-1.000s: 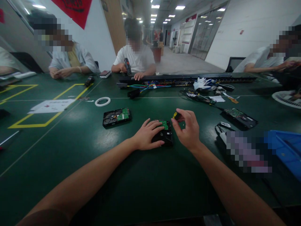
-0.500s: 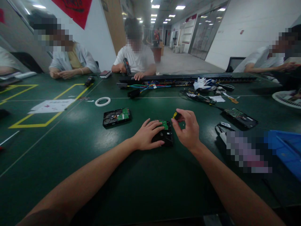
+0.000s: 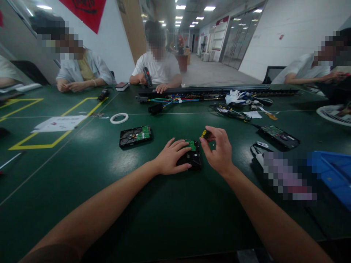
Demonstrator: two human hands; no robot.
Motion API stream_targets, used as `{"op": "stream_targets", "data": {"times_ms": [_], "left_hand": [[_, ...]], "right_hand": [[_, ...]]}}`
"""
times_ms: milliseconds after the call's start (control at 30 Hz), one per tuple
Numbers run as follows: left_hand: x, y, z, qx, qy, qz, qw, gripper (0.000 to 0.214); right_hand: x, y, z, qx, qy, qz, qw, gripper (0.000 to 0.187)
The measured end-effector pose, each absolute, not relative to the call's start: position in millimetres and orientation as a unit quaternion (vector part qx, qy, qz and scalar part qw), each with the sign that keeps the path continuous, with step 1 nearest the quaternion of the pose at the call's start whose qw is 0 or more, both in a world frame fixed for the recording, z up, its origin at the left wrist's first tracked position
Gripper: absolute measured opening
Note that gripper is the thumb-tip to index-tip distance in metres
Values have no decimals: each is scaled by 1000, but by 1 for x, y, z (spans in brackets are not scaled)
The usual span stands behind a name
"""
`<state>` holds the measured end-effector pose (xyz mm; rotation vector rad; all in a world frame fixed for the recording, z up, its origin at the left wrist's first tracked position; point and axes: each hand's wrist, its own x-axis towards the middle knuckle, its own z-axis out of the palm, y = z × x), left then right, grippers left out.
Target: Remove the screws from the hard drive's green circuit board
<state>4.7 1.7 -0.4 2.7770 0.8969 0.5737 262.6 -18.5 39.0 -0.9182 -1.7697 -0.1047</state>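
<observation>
A hard drive (image 3: 195, 161) with a green circuit board lies on the table in front of me. My left hand (image 3: 175, 156) rests flat across its left part, fingers spread, hiding much of it. Just right of the drive, my right hand (image 3: 218, 148) is closed in a pinch around a small screwdriver (image 3: 204, 134) with a black-and-yellow handle; its shaft cannot be made out. To the left lies a second hard drive (image 3: 135, 136), board side up. A third hard drive (image 3: 279, 137) is farther off on the right.
Behind the drives are a white tape roll (image 3: 119, 118), a long black rail (image 3: 219, 93) with coloured wires, and white gloves (image 3: 237, 97). A blue bin (image 3: 336, 171) stands at the right. Across the table one person (image 3: 157, 69) holds a power tool; others sit at both sides.
</observation>
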Motion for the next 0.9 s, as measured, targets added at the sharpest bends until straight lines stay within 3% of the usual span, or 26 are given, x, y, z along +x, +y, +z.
{"op": "stream_targets", "data": {"times_ms": [900], "left_hand": [[6,1,0,928,306,195,84,73]], "right_hand": [[264,-16,31,-407,-740,-40,535,59]]}}
